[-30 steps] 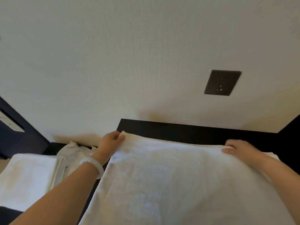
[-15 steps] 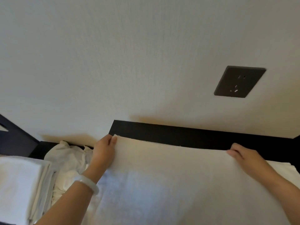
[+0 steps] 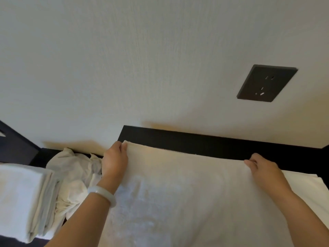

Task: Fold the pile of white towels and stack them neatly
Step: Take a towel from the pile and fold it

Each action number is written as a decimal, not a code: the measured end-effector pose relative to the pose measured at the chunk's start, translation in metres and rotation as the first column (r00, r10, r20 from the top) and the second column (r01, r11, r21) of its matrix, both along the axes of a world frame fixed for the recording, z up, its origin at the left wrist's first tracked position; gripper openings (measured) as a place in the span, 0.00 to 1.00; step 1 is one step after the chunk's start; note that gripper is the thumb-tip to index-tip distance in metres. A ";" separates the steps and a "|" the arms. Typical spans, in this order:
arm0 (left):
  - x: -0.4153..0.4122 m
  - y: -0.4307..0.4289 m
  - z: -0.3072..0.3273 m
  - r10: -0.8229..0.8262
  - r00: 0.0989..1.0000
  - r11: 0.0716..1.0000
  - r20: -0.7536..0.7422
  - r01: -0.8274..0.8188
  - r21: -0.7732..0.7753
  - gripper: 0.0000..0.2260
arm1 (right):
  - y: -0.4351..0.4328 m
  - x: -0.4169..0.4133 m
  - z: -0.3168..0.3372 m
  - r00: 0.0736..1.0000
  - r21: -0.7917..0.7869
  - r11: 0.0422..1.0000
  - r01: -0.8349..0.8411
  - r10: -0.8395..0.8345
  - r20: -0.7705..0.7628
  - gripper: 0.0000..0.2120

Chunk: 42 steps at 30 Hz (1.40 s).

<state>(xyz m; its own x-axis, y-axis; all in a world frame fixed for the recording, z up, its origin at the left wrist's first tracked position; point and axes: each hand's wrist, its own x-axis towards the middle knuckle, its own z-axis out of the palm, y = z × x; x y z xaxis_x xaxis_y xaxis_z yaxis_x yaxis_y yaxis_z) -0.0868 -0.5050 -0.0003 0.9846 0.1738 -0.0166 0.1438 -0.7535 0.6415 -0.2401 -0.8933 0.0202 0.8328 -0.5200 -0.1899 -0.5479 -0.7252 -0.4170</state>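
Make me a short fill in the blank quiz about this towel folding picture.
The left hand and right hand hold the ____ edge of the spread towel.
The white bracelet is on the ____ wrist.
The folded towel stack lies ____ of the crumpled towels.
The wall socket is nearer the ____ hand.
Missing words: far; left; left; right.

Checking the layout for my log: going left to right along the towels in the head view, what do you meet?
Stack of folded towels → crumpled towels → left hand, pinching a far corner → spread towel → right hand, on the same far edge.
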 end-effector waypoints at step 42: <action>0.002 0.024 -0.003 -0.069 0.992 0.997 -0.108 0.064 -0.053 0.07 | 0.231 0.102 -0.033 0.625 -0.265 0.584 -0.767 0.774 -0.105 0.35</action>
<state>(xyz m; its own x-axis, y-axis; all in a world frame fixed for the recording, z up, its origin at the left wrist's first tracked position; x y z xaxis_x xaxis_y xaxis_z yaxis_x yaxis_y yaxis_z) -0.0852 -0.4808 -0.0029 0.9857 0.1044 -0.1324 0.1663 -0.7317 0.6610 -0.1383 -0.6623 -0.0128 0.9468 0.2937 -0.1312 0.2739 -0.9500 -0.1501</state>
